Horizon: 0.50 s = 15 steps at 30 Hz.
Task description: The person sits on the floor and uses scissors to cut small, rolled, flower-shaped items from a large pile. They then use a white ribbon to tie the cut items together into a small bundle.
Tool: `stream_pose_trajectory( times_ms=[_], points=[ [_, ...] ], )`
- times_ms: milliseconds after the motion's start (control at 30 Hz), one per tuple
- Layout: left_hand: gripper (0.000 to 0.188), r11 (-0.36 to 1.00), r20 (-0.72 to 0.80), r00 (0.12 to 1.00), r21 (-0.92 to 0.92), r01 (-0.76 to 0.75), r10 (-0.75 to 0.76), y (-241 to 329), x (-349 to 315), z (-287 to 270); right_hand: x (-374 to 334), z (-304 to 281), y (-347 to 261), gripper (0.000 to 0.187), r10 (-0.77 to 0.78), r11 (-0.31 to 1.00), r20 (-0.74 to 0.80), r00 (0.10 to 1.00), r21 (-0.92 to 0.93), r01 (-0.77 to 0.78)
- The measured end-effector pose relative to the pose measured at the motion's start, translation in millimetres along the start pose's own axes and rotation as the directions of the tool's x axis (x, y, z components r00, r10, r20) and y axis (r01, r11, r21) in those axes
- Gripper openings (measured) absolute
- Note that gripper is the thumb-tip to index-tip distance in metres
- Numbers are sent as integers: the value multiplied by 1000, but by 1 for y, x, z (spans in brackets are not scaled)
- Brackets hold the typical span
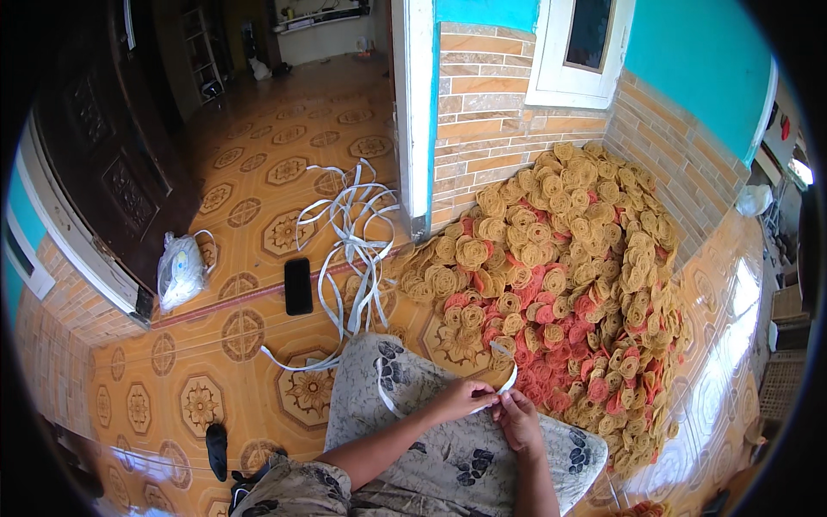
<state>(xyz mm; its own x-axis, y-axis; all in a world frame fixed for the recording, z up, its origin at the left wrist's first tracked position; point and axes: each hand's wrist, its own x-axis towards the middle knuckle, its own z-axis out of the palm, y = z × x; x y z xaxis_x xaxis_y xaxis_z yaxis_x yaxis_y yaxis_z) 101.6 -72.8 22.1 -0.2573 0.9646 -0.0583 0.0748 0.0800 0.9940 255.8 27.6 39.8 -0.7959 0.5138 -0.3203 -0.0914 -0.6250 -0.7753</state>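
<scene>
Over my lap, covered in patterned grey cloth (pixel 370 370), both hands meet on a narrow white fabric strip (pixel 388 398). My left hand (pixel 465 400) pinches it between thumb and fingers. Close beside it, my right hand (pixel 519 422) has its fingers closed on the strip too, near where one end (pixel 510 379) curls up. Part of the strip is hidden behind the fingers. A loose tangle of white strips (pixel 357 250) lies on the floor ahead of my lap. To the right rises a large heap of tan and coral-red coiled rosettes (pixel 551 258).
A black phone (pixel 298 286) lies flat left of the tangle. Near the doorway sits a white plastic bag (pixel 182 271). A dark carved door (pixel 121 164) stands open at left. A black sandal (pixel 216 452) is at lower left. A brick-patterned wall (pixel 482 95) backs the heap.
</scene>
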Motion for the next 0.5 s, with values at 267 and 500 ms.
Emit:
stream_pose_trajectory(
  times_ms=[267, 500],
  points=[
    [23, 994, 115, 990, 86, 73, -82, 8, -8, 2, 15, -24, -16, 11, -257, 962, -281, 925, 16, 272],
    [20, 985, 94, 985, 106, 134, -144, 16, -13, 5, 12, -54, -32, 6, -401, 907, -362, 841, -32, 419]
  ],
)
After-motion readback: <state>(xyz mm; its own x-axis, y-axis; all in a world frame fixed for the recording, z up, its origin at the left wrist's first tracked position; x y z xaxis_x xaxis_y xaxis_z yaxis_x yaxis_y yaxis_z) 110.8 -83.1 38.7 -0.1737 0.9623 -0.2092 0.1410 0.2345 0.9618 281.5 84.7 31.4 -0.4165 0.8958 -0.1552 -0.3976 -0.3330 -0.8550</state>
